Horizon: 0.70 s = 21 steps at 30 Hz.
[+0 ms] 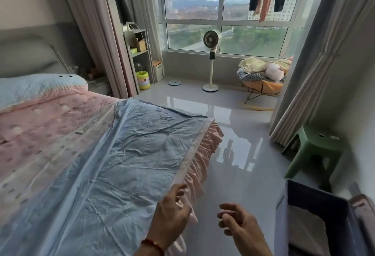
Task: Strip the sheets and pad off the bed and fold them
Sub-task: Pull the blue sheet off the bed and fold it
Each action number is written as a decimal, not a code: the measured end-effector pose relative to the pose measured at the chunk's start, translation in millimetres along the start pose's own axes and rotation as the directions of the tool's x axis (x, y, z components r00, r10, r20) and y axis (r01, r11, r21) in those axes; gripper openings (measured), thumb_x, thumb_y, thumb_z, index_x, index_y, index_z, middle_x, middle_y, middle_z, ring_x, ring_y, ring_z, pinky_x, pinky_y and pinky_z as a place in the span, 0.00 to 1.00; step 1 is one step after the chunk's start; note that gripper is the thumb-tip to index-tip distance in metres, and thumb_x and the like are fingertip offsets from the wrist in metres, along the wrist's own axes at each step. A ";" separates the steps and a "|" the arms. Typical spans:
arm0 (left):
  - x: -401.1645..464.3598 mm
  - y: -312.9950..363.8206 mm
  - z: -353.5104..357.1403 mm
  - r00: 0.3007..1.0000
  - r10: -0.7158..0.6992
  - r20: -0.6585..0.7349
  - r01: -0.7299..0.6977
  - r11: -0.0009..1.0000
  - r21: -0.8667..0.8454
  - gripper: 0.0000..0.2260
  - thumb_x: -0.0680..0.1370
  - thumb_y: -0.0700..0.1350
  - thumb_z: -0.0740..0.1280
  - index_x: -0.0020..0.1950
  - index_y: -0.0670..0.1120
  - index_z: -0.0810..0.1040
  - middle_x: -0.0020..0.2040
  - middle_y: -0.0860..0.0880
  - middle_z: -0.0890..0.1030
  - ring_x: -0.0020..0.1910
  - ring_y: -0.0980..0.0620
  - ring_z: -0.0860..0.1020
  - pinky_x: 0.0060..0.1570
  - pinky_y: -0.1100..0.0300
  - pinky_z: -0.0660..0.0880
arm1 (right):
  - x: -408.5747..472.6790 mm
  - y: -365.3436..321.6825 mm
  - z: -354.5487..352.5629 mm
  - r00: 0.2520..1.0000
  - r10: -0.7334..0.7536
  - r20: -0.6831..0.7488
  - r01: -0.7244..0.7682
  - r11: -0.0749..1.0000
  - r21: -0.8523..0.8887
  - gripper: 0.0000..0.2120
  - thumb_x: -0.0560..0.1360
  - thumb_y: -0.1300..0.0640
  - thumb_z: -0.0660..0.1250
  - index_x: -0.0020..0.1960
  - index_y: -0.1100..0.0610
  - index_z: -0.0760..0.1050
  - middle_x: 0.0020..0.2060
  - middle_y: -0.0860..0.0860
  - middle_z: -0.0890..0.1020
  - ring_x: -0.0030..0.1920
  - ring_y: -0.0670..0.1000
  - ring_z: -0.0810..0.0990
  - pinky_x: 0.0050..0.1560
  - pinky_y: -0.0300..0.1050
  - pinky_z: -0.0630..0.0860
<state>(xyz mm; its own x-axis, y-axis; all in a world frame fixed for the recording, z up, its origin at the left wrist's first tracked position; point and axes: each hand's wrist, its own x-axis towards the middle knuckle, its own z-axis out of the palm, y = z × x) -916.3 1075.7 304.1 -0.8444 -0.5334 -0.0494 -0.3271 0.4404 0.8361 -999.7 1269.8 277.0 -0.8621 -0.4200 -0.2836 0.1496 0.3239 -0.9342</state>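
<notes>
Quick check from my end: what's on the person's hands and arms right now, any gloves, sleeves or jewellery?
Both hands are bare, no gloves. The left hand has a thin red cord bracelet at the wrist. The right hand shows nothing worn. No sleeves reach either visible forearm.

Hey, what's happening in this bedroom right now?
A person stands at the bedside, starting to strip the bed. Their left hand reaches to the pale edge of the wrinkled blue sheet, at the pink ruffled bed skirt; whether it grips yet is unclear. The right hand hovers over the glossy floor, holding nothing. The pink textured blanket still lies on the bed.
</notes>
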 end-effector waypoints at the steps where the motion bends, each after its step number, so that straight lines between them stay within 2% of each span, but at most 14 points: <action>1: 29.9 7.3 9.7 0.999 -0.016 -0.030 0.017 1.000 0.022 0.19 0.74 0.42 0.70 0.63 0.57 0.76 0.54 0.58 0.81 0.52 0.66 0.78 0.48 0.74 0.74 | 35.2 -0.7 -13.7 0.999 -0.009 0.034 0.009 1.000 -0.004 0.11 0.78 0.65 0.67 0.53 0.50 0.81 0.44 0.50 0.88 0.43 0.52 0.86 0.45 0.47 0.82; 3: 76.4 21.4 24.7 0.997 -0.044 -0.064 0.047 0.998 0.039 0.17 0.75 0.42 0.70 0.62 0.55 0.76 0.52 0.60 0.79 0.49 0.67 0.77 0.45 0.77 0.72 | 85.7 -10.1 -38.5 0.997 -0.017 0.074 0.019 1.000 -0.021 0.11 0.78 0.65 0.67 0.53 0.51 0.81 0.43 0.49 0.88 0.43 0.51 0.86 0.44 0.45 0.81; 6: 138.8 59.4 52.1 0.995 -0.069 -0.070 0.074 0.995 0.072 0.17 0.76 0.41 0.70 0.60 0.57 0.73 0.49 0.63 0.77 0.47 0.69 0.75 0.44 0.78 0.71 | 163.3 -29.9 -87.4 0.992 0.002 0.125 0.004 0.999 -0.050 0.10 0.79 0.64 0.66 0.54 0.51 0.80 0.42 0.50 0.88 0.42 0.51 0.86 0.45 0.46 0.82; 11: 238.8 79.6 73.8 0.984 -0.155 -0.088 0.161 0.985 0.063 0.17 0.76 0.42 0.72 0.56 0.62 0.72 0.52 0.59 0.79 0.52 0.63 0.78 0.44 0.78 0.71 | 290.1 -73.8 -127.3 0.986 -0.001 0.164 0.026 0.989 -0.146 0.08 0.80 0.61 0.66 0.54 0.49 0.79 0.42 0.51 0.87 0.42 0.48 0.86 0.48 0.49 0.84; 13: 287.3 73.5 82.0 0.969 -0.220 -0.110 0.225 0.974 0.034 0.15 0.76 0.44 0.71 0.59 0.58 0.75 0.53 0.55 0.80 0.49 0.64 0.78 0.43 0.78 0.71 | 343.3 -85.0 -132.2 0.981 0.001 0.194 0.032 0.985 -0.171 0.08 0.80 0.62 0.66 0.54 0.50 0.79 0.42 0.51 0.87 0.42 0.49 0.86 0.48 0.48 0.84; 16: 377.7 54.2 103.7 0.951 -0.285 -0.123 0.288 0.958 0.006 0.18 0.77 0.44 0.70 0.66 0.53 0.76 0.57 0.52 0.80 0.51 0.58 0.78 0.42 0.77 0.71 | 436.1 -90.3 -132.6 0.966 0.050 0.252 0.014 0.969 -0.247 0.08 0.80 0.61 0.66 0.54 0.49 0.80 0.43 0.50 0.87 0.42 0.49 0.86 0.49 0.49 0.84; 19: 464.9 40.4 127.9 0.943 -0.324 -0.082 0.319 0.946 -0.062 0.19 0.78 0.44 0.69 0.69 0.51 0.74 0.59 0.51 0.78 0.56 0.55 0.77 0.41 0.76 0.71 | 519.4 -100.6 -128.2 0.957 0.082 0.278 0.017 0.942 -0.334 0.08 0.79 0.60 0.66 0.53 0.48 0.80 0.41 0.49 0.87 0.41 0.48 0.86 0.49 0.52 0.83; 21: 526.3 33.9 140.0 0.928 -0.372 -0.027 0.369 0.926 -0.086 0.20 0.78 0.44 0.68 0.70 0.51 0.74 0.61 0.50 0.78 0.56 0.54 0.77 0.44 0.74 0.72 | 575.6 -109.0 -123.2 0.950 0.105 0.295 0.019 0.921 -0.388 0.08 0.78 0.61 0.67 0.51 0.49 0.81 0.40 0.50 0.87 0.39 0.49 0.86 0.47 0.53 0.83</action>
<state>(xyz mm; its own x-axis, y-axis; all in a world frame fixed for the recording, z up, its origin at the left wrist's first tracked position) -1431.2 911.0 229.9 -0.6504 -0.6780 -0.3424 -0.5776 0.1487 0.8026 -1571.8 1097.2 242.2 -0.6606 -0.6146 -0.4311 -0.0662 0.6197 -0.7820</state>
